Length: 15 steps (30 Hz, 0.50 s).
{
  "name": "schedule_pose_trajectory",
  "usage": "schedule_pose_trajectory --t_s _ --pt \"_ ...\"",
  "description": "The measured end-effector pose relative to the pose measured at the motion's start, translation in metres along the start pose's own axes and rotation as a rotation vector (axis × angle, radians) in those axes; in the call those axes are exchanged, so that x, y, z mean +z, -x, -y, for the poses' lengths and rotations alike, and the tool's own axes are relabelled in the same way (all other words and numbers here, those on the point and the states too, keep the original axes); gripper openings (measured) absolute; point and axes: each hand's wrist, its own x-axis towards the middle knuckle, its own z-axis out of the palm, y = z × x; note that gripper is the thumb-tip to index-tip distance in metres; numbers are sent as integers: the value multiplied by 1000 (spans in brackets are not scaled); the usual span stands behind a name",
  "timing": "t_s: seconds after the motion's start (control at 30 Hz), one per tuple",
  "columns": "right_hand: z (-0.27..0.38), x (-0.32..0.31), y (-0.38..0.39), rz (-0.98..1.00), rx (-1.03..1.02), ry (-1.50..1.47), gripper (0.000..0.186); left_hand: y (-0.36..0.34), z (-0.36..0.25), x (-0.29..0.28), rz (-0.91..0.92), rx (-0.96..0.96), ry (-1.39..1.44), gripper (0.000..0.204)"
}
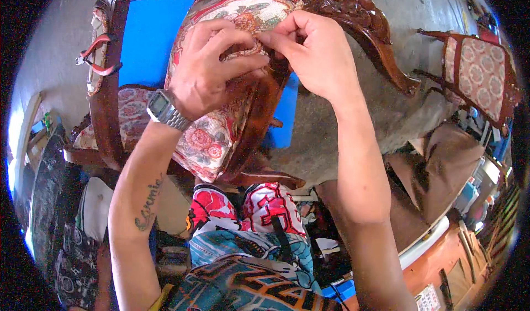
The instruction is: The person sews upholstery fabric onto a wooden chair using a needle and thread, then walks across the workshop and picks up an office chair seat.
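A floral upholstery fabric (207, 142), cream with red roses, covers a padded part of a dark carved wooden chair frame (107, 123). My left hand (207, 71), with a metal watch on its wrist, lies over the fabric with fingers bent and gripping it near the wooden edge. Beside it my right hand (309, 46) pinches the fabric's edge between thumb and forefinger. Anything small between those fingertips is too hidden to make out. Red-handled pliers (102, 57) rest on the chair's padded arm, left of my hands.
Bright blue panels (152, 40) show through the frame. A carved wooden leg (381, 46) juts out to the right over the grey floor (353, 123). Another upholstered chair (477, 71) stands at far right, with brown cloth (436, 173) below it.
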Motion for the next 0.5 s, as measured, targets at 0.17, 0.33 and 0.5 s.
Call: schedule_pose_trajectory --t_s 0.17,0.33,0.5 --pt "-1 -2 13 -485 -239 90 17 14 -25 17 -56 -35 235 20" --pt "3 13 77 -520 -47 -320 9 26 -63 24 -183 -259 747 14" --pt "7 56 119 -447 -220 -455 32 21 -93 25 -362 -643 718 14"
